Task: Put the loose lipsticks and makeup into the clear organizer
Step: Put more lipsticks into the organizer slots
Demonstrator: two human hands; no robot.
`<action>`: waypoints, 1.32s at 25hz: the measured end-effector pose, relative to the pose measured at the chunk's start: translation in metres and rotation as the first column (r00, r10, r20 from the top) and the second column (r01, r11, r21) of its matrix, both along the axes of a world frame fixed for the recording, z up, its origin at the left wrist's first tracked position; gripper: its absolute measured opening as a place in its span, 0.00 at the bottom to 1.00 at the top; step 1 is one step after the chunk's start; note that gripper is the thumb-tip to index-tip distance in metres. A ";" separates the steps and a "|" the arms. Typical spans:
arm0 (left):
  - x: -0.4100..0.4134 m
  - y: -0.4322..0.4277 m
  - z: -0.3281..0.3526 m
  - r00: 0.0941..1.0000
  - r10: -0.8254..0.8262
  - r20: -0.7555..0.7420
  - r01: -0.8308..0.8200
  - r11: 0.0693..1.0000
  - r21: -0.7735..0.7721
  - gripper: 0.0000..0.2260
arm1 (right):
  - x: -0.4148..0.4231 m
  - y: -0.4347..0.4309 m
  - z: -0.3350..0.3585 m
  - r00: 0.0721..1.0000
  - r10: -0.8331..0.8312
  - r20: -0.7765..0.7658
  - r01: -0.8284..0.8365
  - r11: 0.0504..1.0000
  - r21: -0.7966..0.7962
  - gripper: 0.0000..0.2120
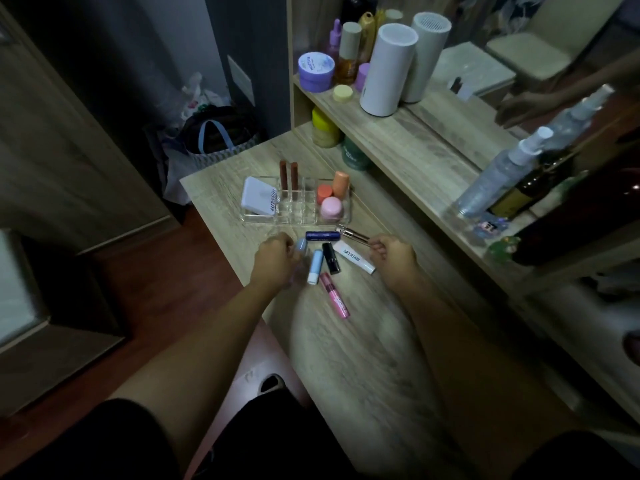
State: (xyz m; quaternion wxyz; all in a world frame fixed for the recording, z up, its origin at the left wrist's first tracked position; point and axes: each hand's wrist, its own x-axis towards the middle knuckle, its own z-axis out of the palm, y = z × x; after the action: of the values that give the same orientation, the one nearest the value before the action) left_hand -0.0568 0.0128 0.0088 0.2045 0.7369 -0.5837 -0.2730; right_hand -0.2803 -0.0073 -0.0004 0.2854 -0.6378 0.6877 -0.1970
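Note:
The clear organizer sits on the wooden table and holds a white compact, two brown lipsticks, and orange and pink round items. In front of it lie a dark blue tube, a light blue stick, a black lipstick, a white tube and a pink tube. My left hand grips a pale blue item. My right hand pinches the end of a rose-gold lipstick.
A raised shelf at the right carries white cylinders, jars and bottles. Spray bottles stand near a mirror. A bag sits on the floor beyond the table's far left edge.

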 end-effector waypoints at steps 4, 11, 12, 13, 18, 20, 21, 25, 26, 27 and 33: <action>-0.007 0.000 -0.008 0.998 0.027 0.055 -0.032 0.996 0.082 0.13 | 0.001 -0.013 -0.001 0.986 0.083 -0.145 -0.087 0.996 -0.021 0.16; -0.013 -0.011 -0.018 0.993 -0.007 0.117 -0.008 0.991 0.131 0.13 | 0.011 -0.036 -0.015 0.921 0.211 -0.328 -0.192 0.977 0.088 0.11; -0.013 -0.011 -0.018 0.993 -0.014 0.115 -0.002 0.991 0.137 0.13 | 0.009 -0.036 -0.017 0.923 0.208 -0.324 -0.185 0.978 0.099 0.11; -0.011 -0.011 -0.017 0.994 -0.018 0.107 0.002 0.990 0.144 0.12 | 0.006 -0.034 -0.017 0.931 0.200 -0.306 -0.178 0.979 0.097 0.11; 0.003 -0.018 0.001 0.997 0.055 -0.057 -0.052 0.997 0.059 0.11 | -0.001 -0.025 0.002 0.986 0.130 -0.105 -0.140 0.986 -0.095 0.10; 0.010 -0.029 0.014 0.982 0.106 -0.157 -0.110 0.994 -0.014 0.12 | 0.013 -0.031 0.017 0.991 0.105 0.079 -0.097 0.991 -0.090 0.11; 0.015 -0.036 0.022 0.972 0.129 -0.194 -0.140 0.989 -0.047 0.14 | 0.023 -0.036 0.025 0.977 0.076 0.201 -0.066 0.996 -0.057 0.13; 0.036 -0.062 0.044 0.945 0.162 -0.285 -0.209 0.967 -0.144 0.15 | 0.063 -0.058 0.048 0.816 -0.068 0.575 0.030 0.997 0.075 0.21; 0.042 -0.067 0.046 0.941 0.158 -0.300 -0.213 0.964 -0.161 0.14 | 0.071 -0.064 0.051 0.791 -0.088 0.605 0.049 0.996 0.080 0.20; 0.046 -0.072 0.048 0.940 0.151 -0.307 -0.212 0.961 -0.175 0.14 | 0.079 -0.068 0.052 0.779 -0.106 0.618 0.072 0.994 0.079 0.17; 0.051 -0.094 0.043 0.941 0.117 -0.317 -0.190 0.959 -0.212 0.11 | 0.111 -0.096 0.043 0.847 -0.124 0.517 0.173 0.984 -0.048 0.07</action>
State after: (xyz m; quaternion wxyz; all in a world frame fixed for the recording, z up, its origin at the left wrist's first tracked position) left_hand -0.0055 -0.0811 0.0519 0.3992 0.7000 -0.5147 -0.2927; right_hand -0.1695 -0.1032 0.0428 0.4117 -0.5198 0.6245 -0.4127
